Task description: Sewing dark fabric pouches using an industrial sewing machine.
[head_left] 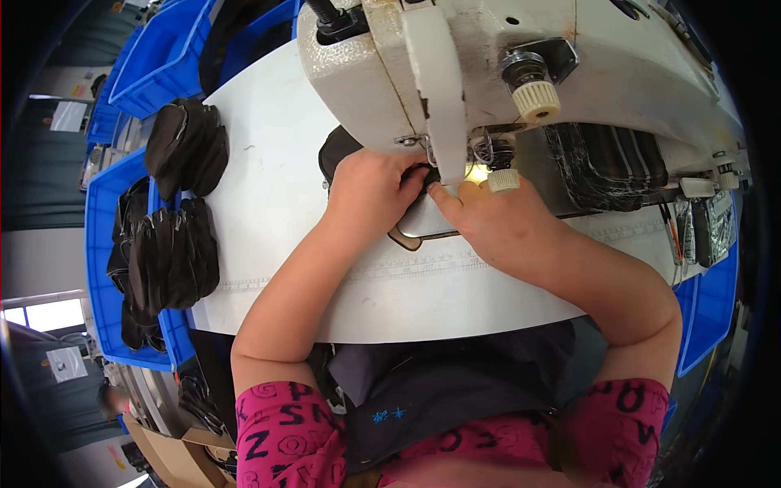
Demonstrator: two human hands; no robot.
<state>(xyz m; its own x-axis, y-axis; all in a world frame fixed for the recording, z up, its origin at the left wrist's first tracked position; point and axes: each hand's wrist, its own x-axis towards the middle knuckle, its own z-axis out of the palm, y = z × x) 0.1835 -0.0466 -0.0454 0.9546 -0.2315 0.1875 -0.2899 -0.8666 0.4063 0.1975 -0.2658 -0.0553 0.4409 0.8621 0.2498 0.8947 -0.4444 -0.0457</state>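
Note:
My left hand (364, 193) is closed at the needle area of a white sewing machine (362, 85), its thumb and fingers pinching a black fabric piece (336, 151). Part of that piece sticks out beyond the back of this hand. Close beside it, my right hand (506, 220) has curled fingers, with a fingertip pressed against the same dark material. The machine's head and thread knob partly cover the right fingers. A small lamp glow (477, 172) lights the spot between the hands. Below them, a tan-coloured tab with a dark edge (407, 238) lies at the metal plate.
Stacked black fabric pieces (606, 167) lie under the machine arm at right. More black bundles (173, 252) rest at the left table edge, by a blue bin (101, 260). Ruler markings (439, 264) cross the white table. At far right are a plastic packet (717, 228) and another blue bin (706, 317).

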